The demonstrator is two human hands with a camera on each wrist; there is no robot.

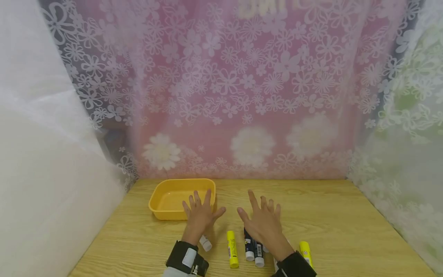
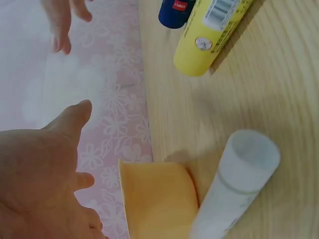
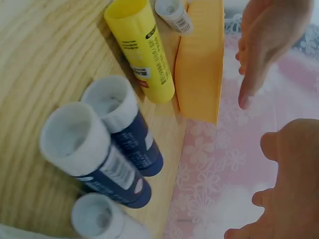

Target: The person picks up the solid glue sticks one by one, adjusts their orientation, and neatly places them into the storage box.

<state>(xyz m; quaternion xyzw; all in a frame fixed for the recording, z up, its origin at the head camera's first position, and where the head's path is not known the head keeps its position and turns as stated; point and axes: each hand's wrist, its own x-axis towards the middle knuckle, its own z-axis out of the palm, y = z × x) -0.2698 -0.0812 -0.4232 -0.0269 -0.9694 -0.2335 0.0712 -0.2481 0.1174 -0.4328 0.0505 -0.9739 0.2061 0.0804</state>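
Both hands hover over the table with fingers spread and nothing held. My left hand (image 1: 199, 218) overlaps the front right corner of a yellow plastic basket (image 1: 157, 214) in the head view. Under its wrist lies a white glue stick (image 2: 232, 184). My right hand (image 1: 264, 224) is above two dark blue glue sticks with white ends, one nearer (image 3: 107, 164) and one beside it (image 3: 132, 129). A yellow glue stick (image 1: 232, 249) lies between the two hands. Another white tube (image 3: 107, 219) lies beside the blue ones, partly hidden by my right hand in the head view.
A second yellow glue stick (image 1: 306, 252) lies right of my right wrist, on the wooden table (image 1: 346, 231). A flowered pink curtain (image 1: 242, 115) hangs along the table's back edge, with pale sheets (image 1: 52, 154) at both sides.
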